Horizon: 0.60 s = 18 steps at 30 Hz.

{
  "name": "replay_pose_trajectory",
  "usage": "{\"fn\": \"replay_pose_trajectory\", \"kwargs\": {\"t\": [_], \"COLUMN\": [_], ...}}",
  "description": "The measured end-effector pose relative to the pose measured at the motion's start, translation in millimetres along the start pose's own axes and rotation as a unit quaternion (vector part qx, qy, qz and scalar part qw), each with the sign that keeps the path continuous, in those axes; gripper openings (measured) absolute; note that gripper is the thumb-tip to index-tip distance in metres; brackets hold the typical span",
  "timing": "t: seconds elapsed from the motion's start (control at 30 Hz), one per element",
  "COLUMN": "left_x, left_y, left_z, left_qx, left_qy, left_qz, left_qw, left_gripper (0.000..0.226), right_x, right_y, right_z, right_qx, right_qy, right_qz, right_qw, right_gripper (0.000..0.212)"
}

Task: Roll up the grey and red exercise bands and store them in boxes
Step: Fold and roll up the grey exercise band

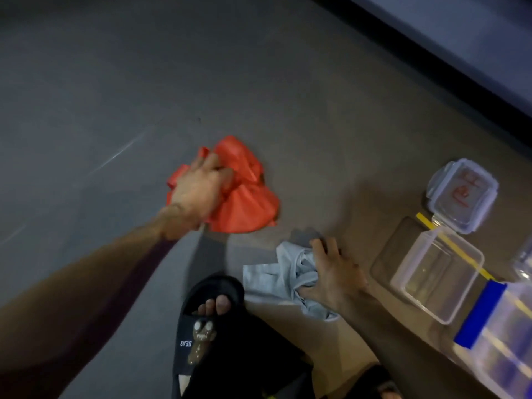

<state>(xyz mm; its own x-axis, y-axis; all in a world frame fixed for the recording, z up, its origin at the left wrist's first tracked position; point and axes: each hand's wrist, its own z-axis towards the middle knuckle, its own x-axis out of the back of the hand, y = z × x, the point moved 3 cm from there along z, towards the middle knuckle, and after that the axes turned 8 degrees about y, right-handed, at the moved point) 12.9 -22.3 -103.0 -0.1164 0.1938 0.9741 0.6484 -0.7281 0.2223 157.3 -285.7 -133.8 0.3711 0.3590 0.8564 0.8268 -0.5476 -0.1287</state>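
Note:
A crumpled red exercise band lies on the grey floor in the middle of the view. My left hand grips its left side, fingers closed into the folds. A crumpled grey exercise band lies nearer to me, to the right of my foot. My right hand rests on its right part, fingers spread over it and thumb tucked into the fabric. An open clear plastic box stands on the floor just right of that hand. Its clear lid, marked in red, lies beyond it.
My foot in a black slipper is planted between the two bands. A larger clear container with blue tape sits at the right edge, blurred. A dark skirting and wall run across the upper right.

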Motion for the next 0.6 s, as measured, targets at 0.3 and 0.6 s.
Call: {"fn": "replay_pose_trajectory", "kwargs": {"t": [0.3, 0.6], "left_x": [41, 33], "left_y": [-69, 53], "left_z": [-34, -71], "left_qx": [0.166, -0.035], "left_qy": [0.05, -0.264], "left_qz": [0.149, -0.29], "left_qw": [0.973, 0.919], "left_gripper": [0.058, 0.084], "right_x": [5, 145], "right_y": [0, -21], "right_z": [-1, -9], "right_qx": [-0.002, 0.004], "right_qy": [-0.034, -0.059], "right_qz": [0.235, 0.679], "right_qw": [0.971, 0.732], "right_gripper": [0.045, 0.019]}}
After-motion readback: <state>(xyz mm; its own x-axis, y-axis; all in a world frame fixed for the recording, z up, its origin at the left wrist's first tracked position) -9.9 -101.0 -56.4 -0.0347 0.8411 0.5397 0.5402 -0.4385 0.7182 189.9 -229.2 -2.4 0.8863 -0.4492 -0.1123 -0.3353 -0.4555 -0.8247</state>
